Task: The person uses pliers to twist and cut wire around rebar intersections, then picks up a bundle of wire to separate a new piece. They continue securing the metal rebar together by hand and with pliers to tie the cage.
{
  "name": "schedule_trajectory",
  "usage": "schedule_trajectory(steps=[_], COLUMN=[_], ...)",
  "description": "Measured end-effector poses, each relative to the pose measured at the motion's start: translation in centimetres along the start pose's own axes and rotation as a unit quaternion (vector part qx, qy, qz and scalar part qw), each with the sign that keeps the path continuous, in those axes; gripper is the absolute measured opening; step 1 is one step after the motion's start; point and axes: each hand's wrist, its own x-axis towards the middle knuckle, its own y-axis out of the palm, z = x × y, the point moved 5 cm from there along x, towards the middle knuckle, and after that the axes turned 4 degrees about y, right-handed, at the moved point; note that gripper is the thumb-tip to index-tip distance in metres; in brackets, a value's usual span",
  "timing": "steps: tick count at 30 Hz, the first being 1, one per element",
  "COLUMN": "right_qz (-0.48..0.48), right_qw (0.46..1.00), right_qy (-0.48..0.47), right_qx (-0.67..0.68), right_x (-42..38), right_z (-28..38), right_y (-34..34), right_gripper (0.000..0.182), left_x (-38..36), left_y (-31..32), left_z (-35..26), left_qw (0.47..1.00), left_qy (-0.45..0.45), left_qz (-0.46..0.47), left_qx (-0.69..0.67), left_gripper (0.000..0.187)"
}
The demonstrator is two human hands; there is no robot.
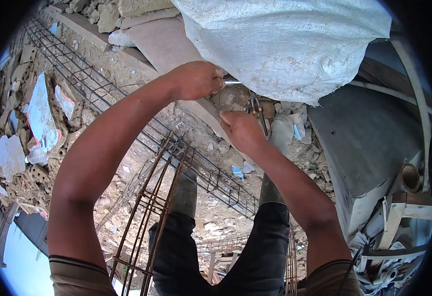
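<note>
My left hand (197, 81) is closed at the lower edge of a white woven sack (280, 49). A short shiny strip (232, 82) shows just beyond its fingers; what the fist holds is hidden. Lower and to the right, my right hand (244, 130) is also closed, beside the edge of a long plank (203, 112). I cannot make out anything in its fingers. Just past that hand lies a tool with dark and orange handles (255, 106), like pincers, amid the rubble.
Steel rebar cages (90, 84) run diagonally at left, and a rusty one (152, 202) stands near my legs. Broken blocks and blue-painted plaster (43, 113) are piled left. A dark slab (369, 138) and timber (413, 209) lie right. My boots (184, 192) stand on rubble.
</note>
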Motion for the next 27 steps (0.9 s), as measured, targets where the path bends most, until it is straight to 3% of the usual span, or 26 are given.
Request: schedule_trajectory(steps=[1, 3, 4, 6, 7, 8, 10, 11, 12, 14, 16, 18, 20, 21, 23, 25, 27], right_qz=[-0.001, -0.132, -0.130, -0.129, -0.155, -0.156, 0.023, -0.033, -0.025, -0.061, -0.046, 0.065, 0.058, 0.077, 0.100, 0.140, 0.161], right_qw=[1.000, 0.986, 0.986, 0.985, 0.987, 0.987, 0.995, 0.987, 0.988, 0.992, 0.996, 0.995, 0.988, 0.988, 0.985, 0.983, 0.978], right_qy=[-0.002, -0.071, -0.069, 0.103, 0.039, 0.038, -0.090, -0.131, -0.127, 0.082, 0.056, 0.034, 0.084, 0.083, 0.082, -0.005, -0.021], right_qx=[0.001, 0.079, 0.083, 0.050, -0.020, -0.021, 0.041, 0.084, 0.089, 0.076, 0.059, 0.067, 0.114, 0.108, 0.113, 0.115, 0.133], right_x=[0.0, -0.5, -0.4, 0.9, 0.1, -0.6, -2.2, -1.6, -0.9, 2.0, 1.0, -0.1, 1.9, 3.3, 5.6, 8.4, 11.9], right_z=[0.3, 3.0, 2.0, -2.4, -3.3, -2.1, 2.9, 4.3, 3.4, -1.3, -0.9, 1.9, -0.2, -0.5, -0.1, 1.0, 1.2], right_y=[-1.5, -7.9, -8.0, -7.8, -4.3, -3.9, -0.6, -2.5, -2.9, -4.5, 1.3, 6.1, 8.4, 10.4, 15.0, 19.5, 24.2], right_gripper=[0.025, 0.016, 0.016, 0.024, 0.022, 0.022, 0.017, 0.013, 0.013, 0.013, 0.016, 0.018, 0.021, 0.022, 0.024, 0.022, 0.021], left_x=[0.2, -0.9, -2.4, -3.1, -3.2, -3.3, -3.8, -4.4, -5.0, -6.1, -6.8, -7.7, -8.9, -9.6, -10.5, -11.1, -11.3], left_y=[0.8, 2.4, 3.1, 2.2, 1.8, 1.6, 2.9, 3.9, 4.9, 4.9, 3.8, 5.3, 6.7, 7.7, 8.7, 9.5, 10.3], left_z=[1.3, 1.9, 0.9, -0.4, -0.5, -0.1, 2.7, 4.0, 4.5, 3.5, 3.3, 7.6, 10.0, 9.1, 10.6, 13.7, 16.0], left_qw=[0.999, 0.998, 0.993, 0.987, 0.989, 0.989, 0.989, 0.992, 0.994, 0.988, 0.984, 0.982, 0.981, 0.988, 0.971, 0.958, 0.930], left_qy=[0.009, 0.009, -0.003, -0.009, -0.047, -0.085, -0.069, -0.067, -0.066, -0.068, -0.067, -0.116, -0.151, -0.101, -0.143, -0.174, -0.232], left_qz=[-0.007, -0.006, -0.042, -0.082, -0.072, -0.066, -0.086, -0.087, -0.088, -0.122, -0.158, -0.141, -0.062, -0.073, -0.078, -0.065, -0.012], left_qx=[-0.032, -0.067, -0.107, -0.141, -0.120, -0.098, -0.098, -0.056, -0.018, -0.064, -0.043, -0.053, 0.109, 0.092, 0.175, 0.217, 0.285], left_gripper=[0.040, 0.042, 0.043, 0.043, 0.044, 0.045, 0.043, 0.043, 0.043, 0.041, 0.039, 0.036, 0.031, 0.027, 0.022, 0.020, 0.018])
